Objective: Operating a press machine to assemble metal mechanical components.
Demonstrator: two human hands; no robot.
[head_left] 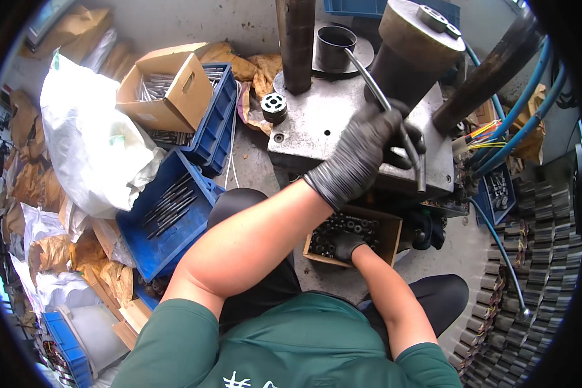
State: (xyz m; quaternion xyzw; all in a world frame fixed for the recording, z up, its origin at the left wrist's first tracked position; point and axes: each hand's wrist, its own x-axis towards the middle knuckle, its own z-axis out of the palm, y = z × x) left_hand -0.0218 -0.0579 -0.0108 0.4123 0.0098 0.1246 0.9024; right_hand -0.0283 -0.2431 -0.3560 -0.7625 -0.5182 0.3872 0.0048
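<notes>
My left hand [362, 149], in a black glove, is closed around a bent metal rod [376, 89]. It holds the rod over the front right of the press's metal plate [304, 132]. The rod's upper end reaches toward a dark hollow cylinder [334, 48] standing on a round base, and its lower end hangs past my fingers. Lower down, my gloved right hand [349, 247] reaches into a cardboard box [387, 249] of small, dark, round metal parts [322, 240]. Its fingers are hidden among them. A short slotted cylinder [274, 108] stands at the plate's left edge.
Steel columns [296, 45] and a thick ram [414, 48] rise from the press. Blue hoses [524, 123] run at right, above stacked metal parts [530, 271]. At left are a blue crate [145, 242] with dark shafts, an open carton [187, 97] and a white sack [87, 136].
</notes>
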